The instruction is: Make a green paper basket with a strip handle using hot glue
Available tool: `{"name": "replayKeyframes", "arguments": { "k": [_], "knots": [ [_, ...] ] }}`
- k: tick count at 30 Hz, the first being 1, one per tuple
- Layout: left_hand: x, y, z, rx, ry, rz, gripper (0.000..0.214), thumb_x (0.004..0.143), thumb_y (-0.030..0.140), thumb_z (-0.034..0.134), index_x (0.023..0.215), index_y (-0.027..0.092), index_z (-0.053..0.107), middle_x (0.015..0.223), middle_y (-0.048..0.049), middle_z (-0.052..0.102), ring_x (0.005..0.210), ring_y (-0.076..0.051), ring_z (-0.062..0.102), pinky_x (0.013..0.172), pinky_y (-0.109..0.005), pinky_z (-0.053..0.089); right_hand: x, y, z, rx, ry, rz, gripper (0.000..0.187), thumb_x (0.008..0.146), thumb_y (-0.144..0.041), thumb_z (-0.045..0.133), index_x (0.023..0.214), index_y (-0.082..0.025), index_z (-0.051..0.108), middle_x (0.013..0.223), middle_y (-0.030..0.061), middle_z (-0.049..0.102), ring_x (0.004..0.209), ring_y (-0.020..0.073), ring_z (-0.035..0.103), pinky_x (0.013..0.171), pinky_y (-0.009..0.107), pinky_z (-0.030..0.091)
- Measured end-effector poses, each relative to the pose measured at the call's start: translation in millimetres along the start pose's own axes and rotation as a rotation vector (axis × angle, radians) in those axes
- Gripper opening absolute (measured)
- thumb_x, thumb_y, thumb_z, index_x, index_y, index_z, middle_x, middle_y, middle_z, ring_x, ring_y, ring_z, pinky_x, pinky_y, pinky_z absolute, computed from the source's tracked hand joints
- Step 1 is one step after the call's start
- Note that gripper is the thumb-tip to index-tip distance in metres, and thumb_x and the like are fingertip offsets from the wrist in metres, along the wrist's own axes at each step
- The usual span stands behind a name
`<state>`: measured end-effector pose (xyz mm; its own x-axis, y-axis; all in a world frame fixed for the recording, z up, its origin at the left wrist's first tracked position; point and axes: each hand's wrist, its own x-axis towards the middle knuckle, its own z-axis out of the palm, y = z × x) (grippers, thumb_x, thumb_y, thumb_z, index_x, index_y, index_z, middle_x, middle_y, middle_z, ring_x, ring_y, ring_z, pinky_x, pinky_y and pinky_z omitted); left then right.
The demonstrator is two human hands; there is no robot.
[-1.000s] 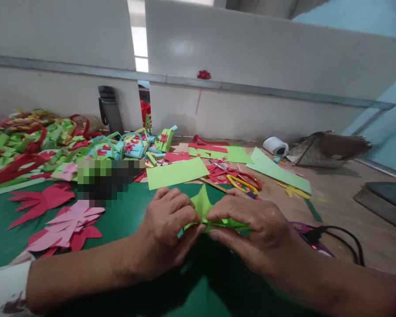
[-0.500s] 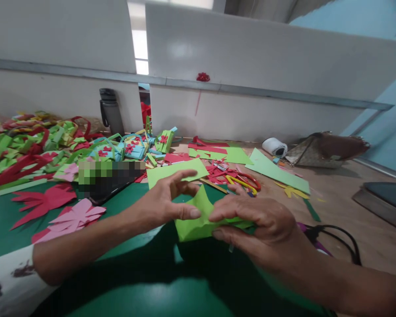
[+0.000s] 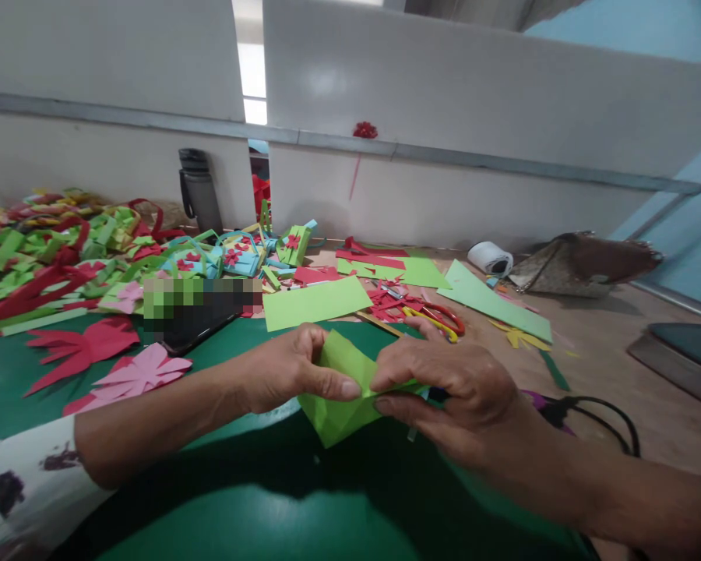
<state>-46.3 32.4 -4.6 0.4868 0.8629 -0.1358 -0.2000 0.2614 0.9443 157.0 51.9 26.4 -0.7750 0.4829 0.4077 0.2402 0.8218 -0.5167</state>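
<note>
Both my hands hold a folded piece of light green paper [image 3: 342, 397] just above the dark green mat [image 3: 222, 506]. My left hand [image 3: 295, 370] pinches its left part, thumb on top and fingers curled behind. My right hand [image 3: 444, 386] pinches the right part between thumb and forefinger. A pointed corner of the paper hangs down below my thumbs.
A light green sheet [image 3: 315, 302] lies just beyond my hands. Scissors with red and yellow handles [image 3: 438, 318] rest on red scraps. Paper flowers [image 3: 132, 374], a pile of paper strips [image 3: 52, 249], a dark bottle [image 3: 200, 191], a tape roll [image 3: 489, 257] and a black cable [image 3: 596, 413] lie around.
My left hand drew back from the fold, spread its fingers, then closed again on the paper. The paper has opened from a flat fold into a wider shape with a corner hanging down.
</note>
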Motion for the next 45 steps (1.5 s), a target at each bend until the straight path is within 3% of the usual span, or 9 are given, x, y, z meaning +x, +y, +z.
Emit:
{"name": "replayKeyframes", "arguments": {
  "k": [15, 22, 33, 45],
  "knots": [
    [2.3, -9.8, -1.3, -0.033, -0.012, 0.040, 0.020, 0.058, 0.020, 0.081, 0.069, 0.012, 0.065, 0.059, 0.0029, 0.062, 0.052, -0.008, 0.053, 0.051, -0.017, 0.039, 2.0, 3.8, 1.4, -0.024, -0.008, -0.028, 0.010, 0.083, -0.012, 0.056, 0.078, -0.021, 0.057, 0.075, -0.0036, 0.063, 0.069, 0.0102, 0.060, 0.068, 0.027, 0.046],
    [3.4, -11.2, -2.1, -0.029, -0.020, 0.056, 0.022, 0.060, 0.024, 0.081, 0.070, 0.012, 0.066, 0.062, 0.0020, 0.063, 0.055, -0.009, 0.054, 0.055, -0.018, 0.041, 8.1, 5.5, -2.5, 0.018, -0.066, -0.116, 0.011, 0.083, -0.010, 0.057, 0.078, -0.019, 0.060, 0.072, -0.0012, 0.064, 0.071, 0.0129, 0.061, 0.067, 0.026, 0.048],
    [1.8, -8.6, -2.1, 0.010, -0.033, 0.067, 0.021, 0.062, 0.024, 0.079, 0.071, 0.012, 0.064, 0.061, 0.0031, 0.059, 0.054, -0.008, 0.050, 0.054, -0.017, 0.039, 16.3, -0.3, -13.9, -0.016, -0.192, -0.074, 0.016, 0.078, -0.002, 0.059, 0.077, -0.017, 0.061, 0.072, -0.0040, 0.060, 0.065, 0.0062, 0.055, 0.063, 0.018, 0.041],
    [-0.6, -7.4, -1.5, 0.067, -0.027, 0.010, 0.023, 0.057, 0.023, 0.082, 0.069, 0.013, 0.066, 0.059, 0.0038, 0.058, 0.052, -0.007, 0.047, 0.049, -0.017, 0.035, 14.2, 2.4, -9.4, -0.028, -0.160, -0.107, 0.013, 0.083, -0.008, 0.057, 0.074, -0.017, 0.057, 0.071, -0.0016, 0.061, 0.066, 0.0091, 0.055, 0.065, 0.022, 0.043]
  ]
}}
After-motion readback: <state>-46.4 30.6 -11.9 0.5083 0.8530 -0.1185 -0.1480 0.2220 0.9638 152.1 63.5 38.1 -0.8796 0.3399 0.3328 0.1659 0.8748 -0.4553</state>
